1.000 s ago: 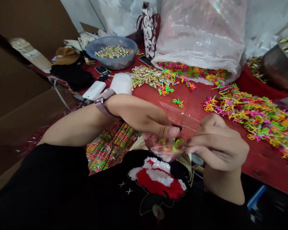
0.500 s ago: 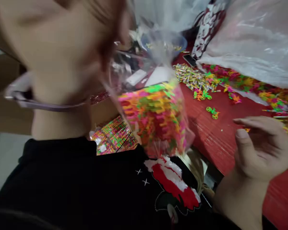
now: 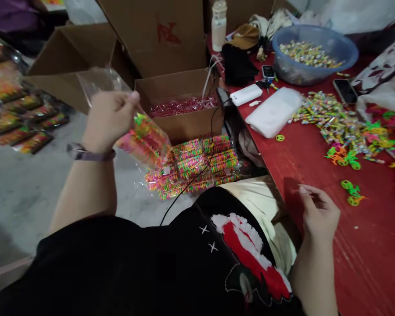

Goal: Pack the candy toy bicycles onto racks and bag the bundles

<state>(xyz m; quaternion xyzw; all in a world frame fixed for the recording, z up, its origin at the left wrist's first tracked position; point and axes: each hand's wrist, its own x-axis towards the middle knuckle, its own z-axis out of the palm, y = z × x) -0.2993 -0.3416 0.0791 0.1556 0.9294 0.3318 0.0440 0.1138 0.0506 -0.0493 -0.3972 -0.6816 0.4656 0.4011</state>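
My left hand [image 3: 110, 116], raised over the floor on the left, is closed on the gathered neck of a clear plastic bag [image 3: 148, 140]. Small plastic pieces in pink, orange, yellow and green fill the bag, which hangs tilted below the fist. Its loose clear top sticks up behind the hand. Over the near edge of the red table [image 3: 358, 259], my right hand [image 3: 321, 213] has its fingers curled and thumb and forefinger close together; I see nothing in it. Nearest to it lies a green and orange toy bicycle [image 3: 352, 193].
Filled bags [image 3: 197, 166] lie on the floor beside an open carton [image 3: 184, 125] with pink contents. More packs [image 3: 23, 118] lie at far left. On the table are a blue basin [image 3: 316, 79], a pile of small wrapped pieces [image 3: 332, 116], a white packet [image 3: 274, 112] and a phone [image 3: 345, 91].
My left hand has moved away from the camera, carrying the bag left over the floor. My right hand's fingers have drawn together, and the view has swung left.
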